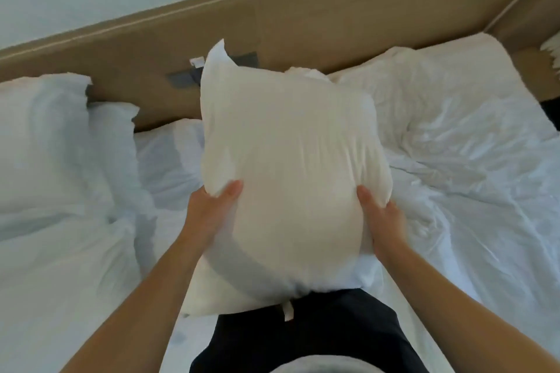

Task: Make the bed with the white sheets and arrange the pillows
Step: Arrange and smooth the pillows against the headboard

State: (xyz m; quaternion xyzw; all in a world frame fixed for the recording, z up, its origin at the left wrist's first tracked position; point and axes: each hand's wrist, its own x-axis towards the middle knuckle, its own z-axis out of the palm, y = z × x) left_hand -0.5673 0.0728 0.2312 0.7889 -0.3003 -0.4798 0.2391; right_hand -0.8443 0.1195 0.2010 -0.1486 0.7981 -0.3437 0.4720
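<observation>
Left hand (212,209) and right hand (381,221) grip pillow (291,166) by its sides, thumbs in front. Sheets (460,191) at 3 o'clock are rumpled, 2nd pillow (45,136) at 9. Approx half done imo.

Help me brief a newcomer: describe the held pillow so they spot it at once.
Find the wooden headboard behind the bed. Before its middle, the left hand and right hand grip a pillow by its sides. Unlike the pillows lying at left, it is raised.
</observation>
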